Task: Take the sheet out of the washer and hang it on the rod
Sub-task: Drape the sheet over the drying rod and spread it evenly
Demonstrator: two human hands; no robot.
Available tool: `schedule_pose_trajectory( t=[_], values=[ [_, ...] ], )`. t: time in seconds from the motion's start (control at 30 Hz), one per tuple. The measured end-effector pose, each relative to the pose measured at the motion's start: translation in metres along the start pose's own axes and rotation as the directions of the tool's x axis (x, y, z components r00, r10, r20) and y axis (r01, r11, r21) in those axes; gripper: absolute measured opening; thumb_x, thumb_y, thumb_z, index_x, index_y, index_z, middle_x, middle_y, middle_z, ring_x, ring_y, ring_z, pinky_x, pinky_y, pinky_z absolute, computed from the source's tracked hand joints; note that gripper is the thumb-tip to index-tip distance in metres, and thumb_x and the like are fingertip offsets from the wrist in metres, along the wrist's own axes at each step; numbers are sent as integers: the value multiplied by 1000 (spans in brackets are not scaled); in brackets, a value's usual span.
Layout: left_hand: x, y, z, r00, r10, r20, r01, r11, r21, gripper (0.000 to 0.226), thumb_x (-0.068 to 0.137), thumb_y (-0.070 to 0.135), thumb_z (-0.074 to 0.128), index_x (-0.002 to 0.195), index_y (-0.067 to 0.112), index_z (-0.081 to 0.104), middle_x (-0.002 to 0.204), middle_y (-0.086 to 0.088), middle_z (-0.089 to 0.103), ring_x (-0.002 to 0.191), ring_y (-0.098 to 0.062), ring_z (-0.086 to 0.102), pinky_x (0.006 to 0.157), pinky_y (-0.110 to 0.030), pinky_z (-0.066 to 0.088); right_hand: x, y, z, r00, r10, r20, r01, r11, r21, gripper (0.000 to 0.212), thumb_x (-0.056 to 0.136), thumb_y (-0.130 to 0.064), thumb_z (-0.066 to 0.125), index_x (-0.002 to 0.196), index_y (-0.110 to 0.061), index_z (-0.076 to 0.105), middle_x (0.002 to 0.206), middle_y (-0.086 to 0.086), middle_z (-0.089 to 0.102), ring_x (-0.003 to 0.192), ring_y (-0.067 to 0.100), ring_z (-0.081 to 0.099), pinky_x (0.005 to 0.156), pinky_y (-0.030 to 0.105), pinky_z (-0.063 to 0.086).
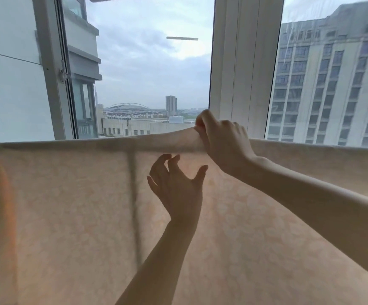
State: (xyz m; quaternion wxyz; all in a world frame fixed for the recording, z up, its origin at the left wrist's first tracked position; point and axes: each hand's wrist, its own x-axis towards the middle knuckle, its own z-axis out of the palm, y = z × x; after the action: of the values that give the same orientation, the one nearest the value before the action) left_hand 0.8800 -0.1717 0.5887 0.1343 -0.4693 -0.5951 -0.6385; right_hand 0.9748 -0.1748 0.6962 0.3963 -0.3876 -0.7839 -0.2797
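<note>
A pale peach patterned sheet (pixel 68 216) hangs draped over a horizontal rod, filling the lower half of the view. The rod itself is hidden under the sheet's top fold (pixel 90 143). My right hand (pixel 224 139) pinches the top fold near the middle and lifts it slightly. My left hand (pixel 176 188) hovers just below, fingers spread, in front of the hanging cloth, holding nothing. A dark vertical line (pixel 133 194) shows through the fabric left of my left hand.
Large windows stand right behind the sheet, with a white window post (pixel 240 62) in the middle and an opened pane frame (pixel 55 62) at the left. City buildings lie beyond the glass.
</note>
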Motion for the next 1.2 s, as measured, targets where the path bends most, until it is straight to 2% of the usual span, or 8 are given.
schedule_pose_trajectory(
  t=[0.1, 0.2, 0.33, 0.47, 0.57, 0.7, 1.0, 1.2],
  values=[
    [11, -1, 7, 998, 23, -63, -24, 1000, -17, 27, 69, 45, 79, 87, 27, 69, 96, 6, 65, 103, -27, 55, 91, -54, 44, 0, 1, 1, 1000, 19, -1, -19, 1000, -6, 20, 104, -30, 38, 103, -13, 48, 64, -1, 55, 46, 17, 47, 56, 31, 38],
    [11, 1, 13, 998, 51, -46, -51, 999, -5, 9, 76, 35, 76, 77, 31, 69, 89, 9, 67, 100, -27, 56, 89, -56, 44, -2, 3, 4, 999, 37, 3, -37, 999, 6, 18, 104, -27, 40, 103, -12, 50, 63, -4, 50, 44, 7, 36, 56, 28, 31],
    [4, -1, 14, 996, 77, -40, -79, 995, -53, 6, 79, 28, 73, 79, 27, 66, 92, 9, 66, 102, -25, 55, 87, -55, 45, 3, 10, 3, 999, 45, 14, -45, 999, 11, 17, 103, -27, 42, 103, -13, 52, 68, -4, 53, 48, 12, 42, 51, 26, 28],
    [8, 9, 5, 977, 195, -90, -201, 977, -73, 5, 81, 31, 64, 83, 27, 66, 96, 8, 63, 104, -23, 52, 90, -52, 43, 29, 31, 14, 990, 137, 30, -139, 988, 72, 15, 100, -24, 49, 102, -12, 58, 76, 3, 65, 65, 24, 60, 63, 34, 51],
    [15, 15, 7, 932, 353, -82, -358, 932, -52, 15, 86, 26, 61, 99, 24, 68, 111, 5, 63, 114, -24, 54, 99, -53, 37, 34, 41, 24, 980, 139, 144, -165, 968, 189, 9, 93, -18, 61, 97, -11, 65, 84, 6, 71, 74, 22, 66, 72, 41, 57],
    [14, 15, 17, 889, 457, -26, -458, 887, -53, 27, 92, 25, 61, 119, 20, 66, 125, 3, 63, 127, -24, 50, 110, -56, 29, 16, 46, 10, 977, 60, 207, -103, 973, 207, 8, 92, -19, 64, 93, -13, 68, 82, 5, 71, 73, 16, 66, 74, 36, 57],
    [14, 43, 14, 885, 459, -79, -466, 875, -130, 12, 91, 28, 66, 89, 17, 72, 89, 5, 67, 93, -21, 60, 98, -55, 39, -41, 109, -56, 968, 6, 250, -30, 995, 92, 15, 94, -30, 57, 93, -19, 67, 80, -1, 71, 70, 16, 68, 65, 39, 58],
    [19, 52, 22, 886, 463, -16, -461, 884, 77, 15, 95, 23, 59, 90, 10, 64, 87, -3, 61, 86, -26, 55, 81, -45, 46, -57, 153, -60, 966, -105, 235, 98, 994, 43, 7, 96, -13, 53, 90, -14, 56, 69, 1, 63, 56, 17, 61, 57, 39, 56]
  ],
)
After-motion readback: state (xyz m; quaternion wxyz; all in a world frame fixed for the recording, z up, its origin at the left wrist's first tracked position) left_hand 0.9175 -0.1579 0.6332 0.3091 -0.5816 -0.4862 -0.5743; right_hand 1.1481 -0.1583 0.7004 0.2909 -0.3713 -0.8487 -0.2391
